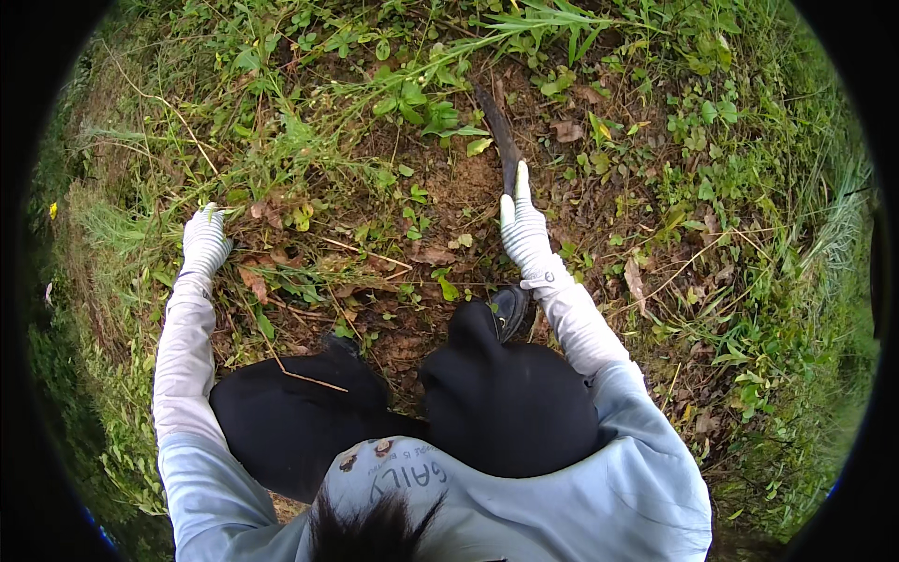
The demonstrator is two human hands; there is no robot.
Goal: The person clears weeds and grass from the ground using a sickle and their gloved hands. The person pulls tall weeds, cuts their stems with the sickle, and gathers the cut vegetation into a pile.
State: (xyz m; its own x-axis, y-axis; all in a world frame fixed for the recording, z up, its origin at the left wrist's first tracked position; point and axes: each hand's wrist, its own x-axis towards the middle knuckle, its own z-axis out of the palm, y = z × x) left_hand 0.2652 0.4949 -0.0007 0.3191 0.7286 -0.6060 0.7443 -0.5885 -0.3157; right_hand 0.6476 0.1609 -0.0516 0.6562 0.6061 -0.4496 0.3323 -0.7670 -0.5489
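My right hand (525, 228), in a striped white work glove, grips a long, dark, slightly curved blade tool (499, 133). Its far end points up and left over bare reddish soil (456, 186), and its handle is hidden in my palm. My left hand (205, 240), gloved the same way, is curled around green weeds (270, 175) at the left. My fingers are partly hidden there, and leafy stems spread from them towards the middle. A long leafy weed stem (449, 60) leans across the ground beyond the blade.
My black-trousered knees (509, 407) are bent close before me, with a dark shoe (511, 312) near my right wrist. Dry twigs (365, 253) and brown leaves (635, 281) litter the soil. Low clover-like plants (716, 112) and tall grass (836, 218) grow to the right.
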